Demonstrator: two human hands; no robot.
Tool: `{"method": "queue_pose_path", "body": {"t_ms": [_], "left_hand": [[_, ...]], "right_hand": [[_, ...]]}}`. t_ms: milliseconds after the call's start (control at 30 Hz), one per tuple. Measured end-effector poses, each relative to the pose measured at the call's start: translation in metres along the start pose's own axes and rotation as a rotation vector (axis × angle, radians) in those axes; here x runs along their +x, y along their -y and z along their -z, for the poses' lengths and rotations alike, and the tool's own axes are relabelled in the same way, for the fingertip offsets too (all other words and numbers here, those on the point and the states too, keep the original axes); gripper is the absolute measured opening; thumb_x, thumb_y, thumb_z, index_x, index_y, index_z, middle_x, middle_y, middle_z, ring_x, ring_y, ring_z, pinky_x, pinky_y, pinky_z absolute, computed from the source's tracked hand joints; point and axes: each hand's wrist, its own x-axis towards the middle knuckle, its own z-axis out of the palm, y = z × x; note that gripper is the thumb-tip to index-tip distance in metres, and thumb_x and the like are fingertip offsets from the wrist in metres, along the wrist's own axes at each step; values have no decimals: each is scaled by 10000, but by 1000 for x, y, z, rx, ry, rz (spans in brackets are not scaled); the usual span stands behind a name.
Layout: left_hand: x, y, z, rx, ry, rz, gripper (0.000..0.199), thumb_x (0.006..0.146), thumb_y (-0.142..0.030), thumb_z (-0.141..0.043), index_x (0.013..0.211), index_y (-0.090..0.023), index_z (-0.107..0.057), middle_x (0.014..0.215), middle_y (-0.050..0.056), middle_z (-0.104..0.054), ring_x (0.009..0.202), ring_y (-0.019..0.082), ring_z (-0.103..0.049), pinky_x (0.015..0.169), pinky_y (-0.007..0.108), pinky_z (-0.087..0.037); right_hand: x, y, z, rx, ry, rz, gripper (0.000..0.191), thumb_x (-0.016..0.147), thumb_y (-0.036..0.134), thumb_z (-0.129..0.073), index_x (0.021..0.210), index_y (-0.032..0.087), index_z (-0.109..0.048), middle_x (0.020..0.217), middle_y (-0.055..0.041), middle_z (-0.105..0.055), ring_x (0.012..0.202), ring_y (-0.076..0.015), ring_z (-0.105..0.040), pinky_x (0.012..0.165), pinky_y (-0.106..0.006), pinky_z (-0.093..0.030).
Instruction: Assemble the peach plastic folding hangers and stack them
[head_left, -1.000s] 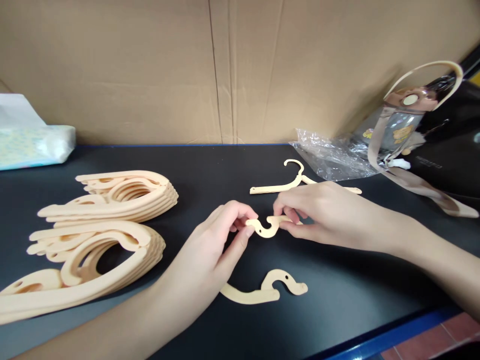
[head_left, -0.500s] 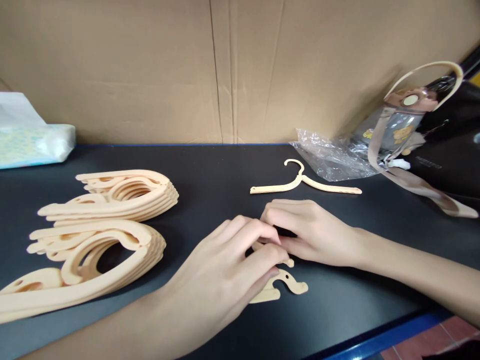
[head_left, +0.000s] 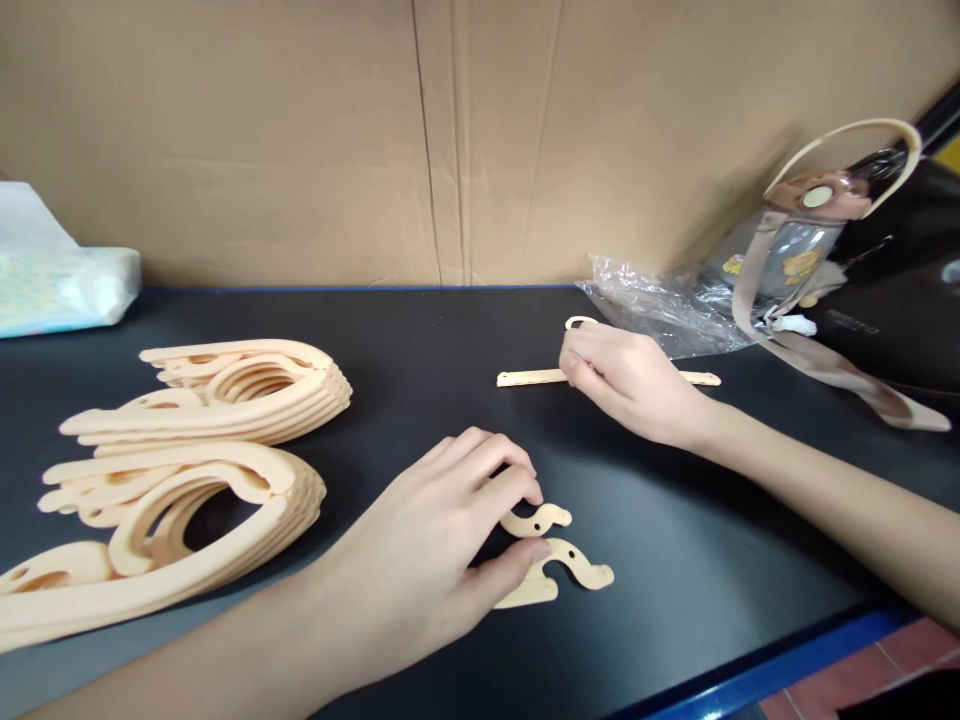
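My right hand [head_left: 630, 385] is closed over the middle of a cream folding hanger [head_left: 531, 378] lying opened out on the table. The hanger's hook tip and both arm ends show past my fingers; its centre is hidden. Nearer to me, my left hand [head_left: 457, 540] rests with bent fingers and the thumb spread apart. Its fingertips touch a small curved cream piece [head_left: 538, 522], while the thumb lies at a second curved cream piece [head_left: 577, 562]. Much of both pieces is covered by the hand.
Two stacks of folded cream hangers, a rear stack [head_left: 300, 405] and a front stack [head_left: 289, 500], lie at left. A tissue pack [head_left: 71, 290] is behind them. Crumpled clear plastic [head_left: 660, 305], a strapped bottle [head_left: 810, 240] and a black bag [head_left: 892, 310] stand at right, before cardboard [head_left: 300, 150].
My right hand has left the small pieces and moved up and right onto the opened hanger. My left hand stays near the curved pieces, its thumb now further from the fingers.
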Motion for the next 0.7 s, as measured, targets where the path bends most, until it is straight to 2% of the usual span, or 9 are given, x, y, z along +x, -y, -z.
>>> {"method": "queue_pose_path", "body": {"t_ms": [100,200,267,333,400,500,633,700], "left_hand": [[0,2,-1,-26,13,17,35,962,-237,-529,952,-212,-551,1091,36,-608,923,187,-544,785,326,-448],[0,3,-2,-9,3,32,58,954,-196,-528,902,-212,-509,1076,27,-602,912,182,-537,784,322,-437],[0,3,-3,3,-16,41,80,952,-184,-527,887,-212,-490,1063,21,-603,903,179,-535,796,325,-426],[0,4,-4,3,-50,58,82,953,-184,-525,887,-214,-487,1023,11,-614,884,177,-540,798,324,-420],[2,6,-4,-12,-101,110,69,953,-200,-520,892,-224,-499,943,-6,-619,847,173,-554,764,306,-422],[4,8,-3,-82,-177,242,14,945,-239,-510,935,-248,-507,877,-31,-611,797,158,-589,708,268,-434],[5,6,3,-137,-196,399,154,967,-316,-431,1103,-273,-489,883,-32,-624,727,153,-612,638,254,-423],[5,4,6,-89,-205,454,188,977,-370,-385,1090,-275,-501,831,-34,-633,697,168,-612,604,260,-398]], "right_hand": [[2,-4,0,24,12,-14,280,939,193,-335,662,227,-351,663,-13,-486,653,-169,-431,626,-304,-352],[2,-5,-3,-13,-16,14,258,941,198,-369,696,214,-447,715,-32,-540,703,-185,-479,667,-317,-393],[2,-7,-6,-34,-26,28,183,948,209,-423,834,190,-566,863,-68,-617,822,-211,-550,750,-340,-438],[2,-10,-9,-45,-8,49,155,951,243,-495,1008,175,-621,1028,-102,-644,954,-241,-579,832,-374,-457],[3,-13,-11,-38,34,79,176,953,269,-533,1051,173,-644,1079,-112,-646,1002,-252,-584,873,-395,-457],[3,-11,-10,45,57,93,139,950,247,-548,943,170,-664,989,-87,-659,946,-224,-592,856,-371,-449],[2,-1,-2,247,101,34,103,903,258,-618,855,171,-646,854,-27,-658,805,-163,-591,768,-310,-440],[1,4,2,365,167,4,100,886,266,-640,854,171,-649,821,-7,-652,758,-139,-581,697,-272,-436]]}}
